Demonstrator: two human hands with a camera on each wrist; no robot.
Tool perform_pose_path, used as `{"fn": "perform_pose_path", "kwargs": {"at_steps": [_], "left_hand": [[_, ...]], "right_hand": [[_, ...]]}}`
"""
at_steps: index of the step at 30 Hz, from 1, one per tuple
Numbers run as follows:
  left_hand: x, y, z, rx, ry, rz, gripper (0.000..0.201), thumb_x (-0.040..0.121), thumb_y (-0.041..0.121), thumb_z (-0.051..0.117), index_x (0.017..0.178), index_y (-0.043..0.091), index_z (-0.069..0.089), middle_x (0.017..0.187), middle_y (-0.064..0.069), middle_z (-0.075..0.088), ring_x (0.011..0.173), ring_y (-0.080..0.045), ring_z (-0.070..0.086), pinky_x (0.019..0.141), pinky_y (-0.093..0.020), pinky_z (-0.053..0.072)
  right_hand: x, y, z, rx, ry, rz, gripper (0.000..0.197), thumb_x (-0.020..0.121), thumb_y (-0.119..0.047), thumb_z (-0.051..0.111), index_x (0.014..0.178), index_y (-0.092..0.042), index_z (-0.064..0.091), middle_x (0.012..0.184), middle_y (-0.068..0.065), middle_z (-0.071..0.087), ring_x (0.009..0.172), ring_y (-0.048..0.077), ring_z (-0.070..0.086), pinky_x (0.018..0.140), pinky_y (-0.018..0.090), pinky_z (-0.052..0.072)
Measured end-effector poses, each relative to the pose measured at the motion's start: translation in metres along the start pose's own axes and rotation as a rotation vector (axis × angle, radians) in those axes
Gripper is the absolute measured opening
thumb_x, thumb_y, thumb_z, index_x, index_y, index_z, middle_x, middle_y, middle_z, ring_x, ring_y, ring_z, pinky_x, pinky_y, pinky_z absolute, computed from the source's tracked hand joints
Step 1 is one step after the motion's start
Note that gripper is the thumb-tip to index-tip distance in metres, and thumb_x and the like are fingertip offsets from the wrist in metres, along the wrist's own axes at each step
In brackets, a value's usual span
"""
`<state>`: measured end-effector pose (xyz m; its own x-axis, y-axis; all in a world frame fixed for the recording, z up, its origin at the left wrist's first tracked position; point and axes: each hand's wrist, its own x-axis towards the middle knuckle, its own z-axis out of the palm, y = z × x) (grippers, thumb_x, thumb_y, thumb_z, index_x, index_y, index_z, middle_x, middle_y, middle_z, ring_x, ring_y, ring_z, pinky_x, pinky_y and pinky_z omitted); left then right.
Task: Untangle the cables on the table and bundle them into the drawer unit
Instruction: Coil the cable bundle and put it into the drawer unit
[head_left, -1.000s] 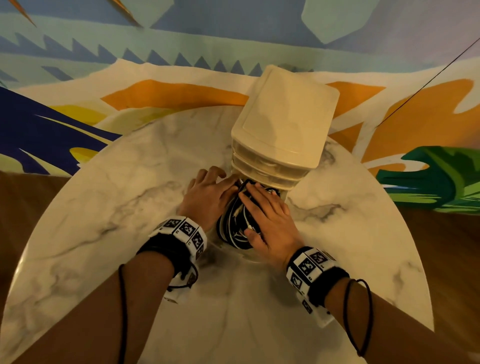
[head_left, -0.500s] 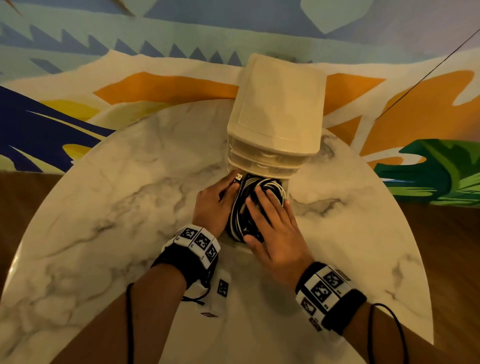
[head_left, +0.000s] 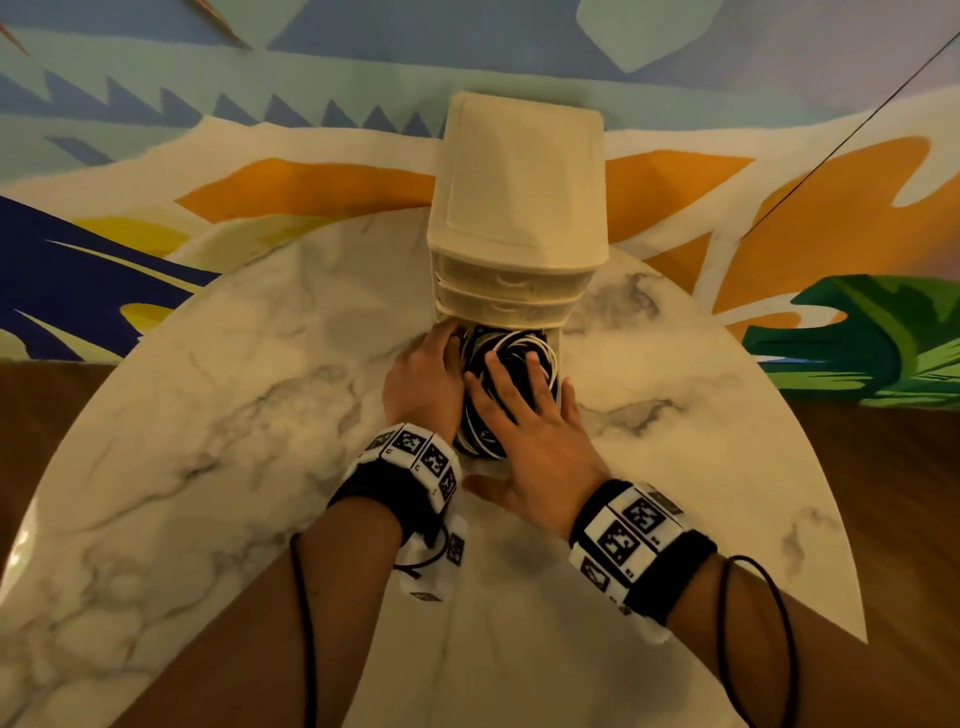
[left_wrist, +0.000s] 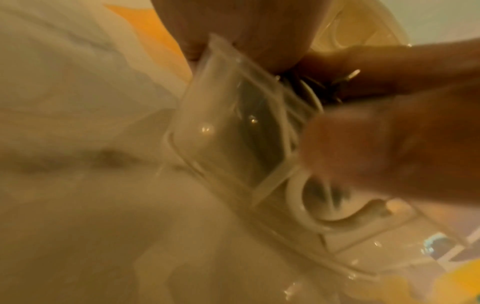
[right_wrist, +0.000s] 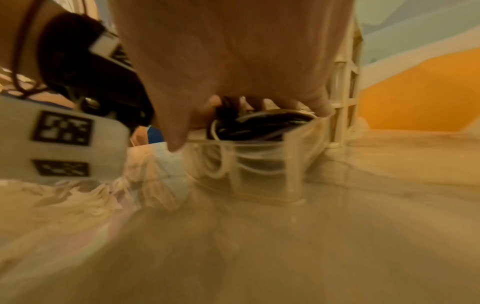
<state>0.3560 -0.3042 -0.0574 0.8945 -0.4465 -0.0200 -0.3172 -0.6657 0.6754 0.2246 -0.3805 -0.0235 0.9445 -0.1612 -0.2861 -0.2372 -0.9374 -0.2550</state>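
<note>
a: translucent plastic drawer, bottom of the drawer unit, is standing pulled out onto the marble surface. contents?

b: black and white cables, coiled, are sitting inside it and heaping above the rim.

a: hands?

b: right hand is lying flat, fingers straight, pressing the coil down; it is gripping nothing. left hand is resting against the drawer's left side, fingers reaching toward the unit's front; how far they are curling, i cannot tell.

a: risks?

b: coil is likely springing up once pressure is easing, so a loop may be catching under the drawer above and jamming the slide. fingertips near the opening are risking a pinch. pushing hard may be shoving the light unit backwards instead of closing the drawer.
</note>
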Motion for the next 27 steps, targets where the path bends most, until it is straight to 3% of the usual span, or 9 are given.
{"fn": "perform_pose_path", "kwargs": {"at_steps": [3, 6, 12, 17, 20, 24, 27], "left_hand": [[0.01, 0.007, 0.001, 0.001, 0.016, -0.014, 0.033, 0.097, 0.022, 0.039, 0.125, 0.025, 0.057, 0.114, -0.008, 0.067, 0.103, -0.029, 0.06, 0.085, -0.036, 0.046], [0.011, 0.003, 0.001, 0.04, 0.001, 0.028, 0.032, 0.096, 0.025, 0.042, 0.124, 0.024, 0.058, 0.107, -0.012, 0.063, 0.1, -0.032, 0.056, 0.081, -0.041, 0.048], [0.009, -0.011, -0.007, 0.154, 0.041, 0.262, 0.046, 0.081, 0.032, 0.036, 0.11, 0.018, 0.068, 0.09, -0.014, 0.052, 0.083, -0.036, 0.049, 0.071, -0.044, 0.05], [0.019, -0.013, -0.01, 0.09, -0.165, 0.199, 0.048, 0.084, 0.034, 0.035, 0.125, 0.03, 0.06, 0.096, -0.01, 0.048, 0.093, -0.031, 0.044, 0.087, -0.044, 0.043], [0.017, -0.011, -0.009, 0.136, -0.142, 0.256, 0.055, 0.083, 0.041, 0.026, 0.126, 0.029, 0.059, 0.094, -0.012, 0.05, 0.091, -0.035, 0.047, 0.079, -0.044, 0.044], [0.012, -0.013, -0.005, 0.029, -0.048, 0.222, 0.04, 0.088, 0.026, 0.045, 0.126, 0.027, 0.058, 0.101, -0.01, 0.051, 0.09, -0.03, 0.052, 0.077, -0.042, 0.049], [0.01, -0.011, -0.004, -0.179, 0.04, 0.107, 0.021, 0.086, 0.016, 0.061, 0.107, 0.014, 0.06, 0.104, -0.004, 0.054, 0.086, -0.021, 0.06, 0.073, -0.036, 0.053]], "right_hand": [[0.005, -0.007, -0.002, -0.03, -0.01, 0.08, 0.101, 0.082, -0.057, 0.058, 0.15, -0.027, -0.01, 0.156, -0.001, -0.026, 0.141, 0.036, -0.024, 0.114, 0.062, 0.001], [0.013, -0.013, -0.001, -0.061, -0.008, 0.113, 0.105, 0.082, -0.05, 0.061, 0.149, -0.026, -0.016, 0.153, 0.001, -0.034, 0.14, 0.04, -0.025, 0.112, 0.065, 0.007], [0.028, -0.011, 0.003, -0.05, -0.001, 0.162, 0.116, 0.078, -0.04, 0.071, 0.142, -0.037, -0.026, 0.149, -0.001, -0.039, 0.141, 0.042, -0.022, 0.109, 0.069, 0.012], [0.027, -0.008, -0.004, -0.035, -0.05, 0.136, 0.116, 0.075, -0.045, 0.07, 0.145, -0.036, -0.023, 0.151, -0.002, -0.037, 0.14, 0.04, -0.026, 0.109, 0.069, 0.01], [0.025, -0.01, -0.008, -0.014, -0.082, 0.144, 0.116, 0.074, -0.052, 0.067, 0.146, -0.033, -0.022, 0.151, -0.002, -0.037, 0.139, 0.039, -0.029, 0.11, 0.068, 0.007], [0.023, -0.011, -0.006, -0.016, -0.083, 0.154, 0.116, 0.072, -0.059, 0.065, 0.146, -0.035, -0.022, 0.151, -0.003, -0.037, 0.138, 0.037, -0.032, 0.11, 0.068, 0.007], [0.024, -0.009, -0.003, -0.02, -0.067, 0.164, 0.115, 0.071, -0.062, 0.063, 0.145, -0.037, -0.021, 0.152, -0.004, -0.035, 0.139, 0.036, -0.03, 0.11, 0.066, 0.014]]}}
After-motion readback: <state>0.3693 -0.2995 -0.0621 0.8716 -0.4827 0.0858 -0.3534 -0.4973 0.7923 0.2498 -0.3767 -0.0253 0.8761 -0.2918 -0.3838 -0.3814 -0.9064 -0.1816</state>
